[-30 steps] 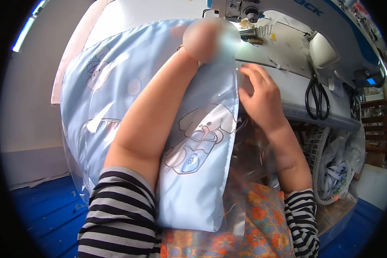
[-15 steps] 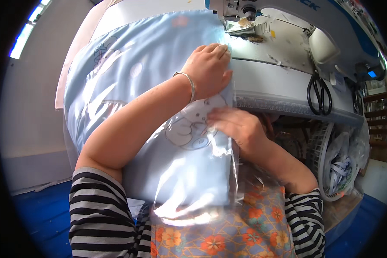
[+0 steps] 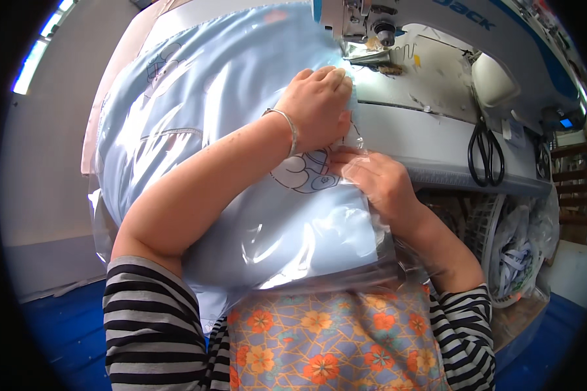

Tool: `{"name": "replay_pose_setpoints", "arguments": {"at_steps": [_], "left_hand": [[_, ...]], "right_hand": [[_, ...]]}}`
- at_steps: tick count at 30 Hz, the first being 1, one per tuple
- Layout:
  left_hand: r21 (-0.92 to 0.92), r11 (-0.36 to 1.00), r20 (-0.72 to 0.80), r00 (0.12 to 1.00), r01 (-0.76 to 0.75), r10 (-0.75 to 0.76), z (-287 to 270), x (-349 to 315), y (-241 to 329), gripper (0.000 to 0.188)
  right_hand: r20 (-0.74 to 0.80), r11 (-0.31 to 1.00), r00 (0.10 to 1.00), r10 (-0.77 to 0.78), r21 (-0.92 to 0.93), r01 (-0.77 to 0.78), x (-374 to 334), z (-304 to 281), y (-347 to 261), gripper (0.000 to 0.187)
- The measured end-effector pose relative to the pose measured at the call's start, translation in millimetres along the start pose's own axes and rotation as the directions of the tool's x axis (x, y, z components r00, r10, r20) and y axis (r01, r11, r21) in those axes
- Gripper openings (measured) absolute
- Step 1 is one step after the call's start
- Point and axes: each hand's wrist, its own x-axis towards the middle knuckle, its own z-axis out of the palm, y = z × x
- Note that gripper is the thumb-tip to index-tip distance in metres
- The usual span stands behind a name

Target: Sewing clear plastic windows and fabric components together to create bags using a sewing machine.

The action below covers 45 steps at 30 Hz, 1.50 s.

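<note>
Nearest, the right hand (image 3: 378,186) pinches the clear plastic bag (image 3: 293,257) around the pale blue printed fabric (image 3: 209,111), at the tabletop's (image 3: 430,137) front edge. Beyond it, the left hand (image 3: 316,104) presses flat on the bundle just before the sewing machine's (image 3: 372,23) needle. The slick film could slide, or fingers stray under the needle. The needle tip and the bag's opening are hard to see. Black scissors (image 3: 486,153) lie farther right.
</note>
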Motion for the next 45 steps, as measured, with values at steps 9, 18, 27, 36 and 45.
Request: {"name": "replay_pose_setpoints", "arguments": {"at_steps": [9, 18, 27, 36, 45], "left_hand": [[0.130, 0.980, -0.115, 0.979, -0.154, 0.169, 11, 2, -19, 0.028], [0.099, 0.984, -0.055, 0.987, -0.148, 0.154, 6, 3, -17, 0.033], [-0.036, 0.977, -0.113, 0.972, -0.211, 0.206, 7, 1, -34, 0.039], [-0.066, 0.985, -0.074, 0.985, -0.161, 0.156, 0, 3, -6, 0.043], [-0.005, 0.994, 0.068, 0.991, -0.111, 0.111, -10, -42, 6, 0.068]], "right_hand": [[0.045, 0.995, 0.997, 0.058, -0.081, -0.054, 6, 1, 3, 0.037], [0.038, 0.992, 0.999, 0.036, -0.121, -0.031, 9, -2, 5, 0.060], [-0.023, 0.973, 0.996, 0.082, -0.215, -0.085, 4, 15, 9, 0.045], [-0.099, 0.974, 0.990, 0.100, -0.193, -0.118, -27, 31, -4, 0.035], [-0.863, 0.470, 0.124, 0.490, 0.141, -0.871, -254, -154, 61, 0.013]]}}
